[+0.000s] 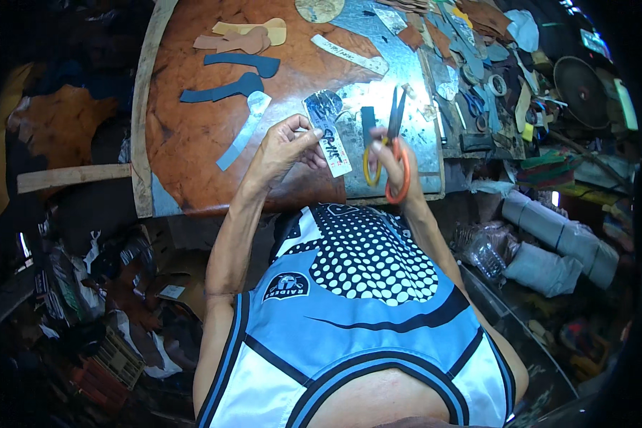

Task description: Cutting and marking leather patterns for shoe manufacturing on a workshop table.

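My left hand (292,145) pinches the edge of a strap-shaped template (337,155), white at its narrow end with handwritten marks, its rounded dark end pointing away from me. To the right, my right hand (386,153) is closed on a pair of scissors (399,114) with one orange and one yellow handle loop. Their dark blades point away from me, slightly apart, not touching the template. A small dark strip (367,125) shows just left of the blades. Beyond my left hand lies a pale blue strap-shaped piece (242,141) with a rounded end.
Brown leather (182,143) covers much of the table. On it lie dark blue cut pieces (225,90), tan pieces (239,41) and a long white template (349,55). At the right are a tape roll (497,85), blue-handled scissors (472,103) and piled scraps. Wrapped rolls (560,232) stand lower right.
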Demonstrator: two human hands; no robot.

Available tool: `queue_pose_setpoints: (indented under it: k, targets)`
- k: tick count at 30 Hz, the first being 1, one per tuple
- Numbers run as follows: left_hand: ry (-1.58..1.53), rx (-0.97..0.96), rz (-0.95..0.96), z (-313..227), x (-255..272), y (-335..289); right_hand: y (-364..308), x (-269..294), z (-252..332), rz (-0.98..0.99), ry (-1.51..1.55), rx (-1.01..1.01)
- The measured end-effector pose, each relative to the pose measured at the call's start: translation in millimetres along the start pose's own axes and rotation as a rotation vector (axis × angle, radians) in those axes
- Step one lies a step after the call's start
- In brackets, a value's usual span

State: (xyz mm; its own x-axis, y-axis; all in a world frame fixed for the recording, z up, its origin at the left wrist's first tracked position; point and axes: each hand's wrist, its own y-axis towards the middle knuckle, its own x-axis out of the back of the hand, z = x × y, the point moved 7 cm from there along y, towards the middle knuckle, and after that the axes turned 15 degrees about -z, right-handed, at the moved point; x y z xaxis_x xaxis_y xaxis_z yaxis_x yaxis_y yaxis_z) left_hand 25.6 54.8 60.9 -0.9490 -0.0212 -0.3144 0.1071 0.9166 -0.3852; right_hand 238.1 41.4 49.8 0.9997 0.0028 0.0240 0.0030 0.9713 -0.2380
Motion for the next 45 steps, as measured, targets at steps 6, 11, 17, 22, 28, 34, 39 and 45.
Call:
queue_pose_setpoints:
  k: [6,11,17,22,28,34,39,45]
  targets:
    - [0.012,-0.013,0.028,-3.8,-7.8,-0.4,26.6,-27.3,79.5,-0.1,-0.076,0.278]
    - [0.032,-0.063,0.101,-8.5,-9.3,-5.1,25.9,-34.4,68.6,0.002,-0.087,0.218]
    - [0.055,-0.072,-0.027,2.3,5.1,0.2,20.9,-40.9,53.2,0.032,0.276,0.045]
    - [0.151,-0.131,-0.069,-2.1,8.8,1.4,3.3,-59.8,68.1,-0.007,-0.2,0.265]
    - [0.226,-0.21,-0.085,-13.6,13.2,-1.3,-12.4,-77.9,85.7,-0.193,-0.677,0.771]
    - [0.163,-0.184,0.036,-13.3,13.8,-3.4,6.7,-63.3,79.0,-0.257,-0.55,0.596]
    - [0.156,-0.129,-0.022,-7.3,20.8,1.6,-28.7,-85.1,96.0,-0.102,-0.637,1.069]
    - [0.084,-0.13,0.015,-8.1,19.1,10.3,-2.9,-9.4,66.0,-0.442,-0.467,0.516]
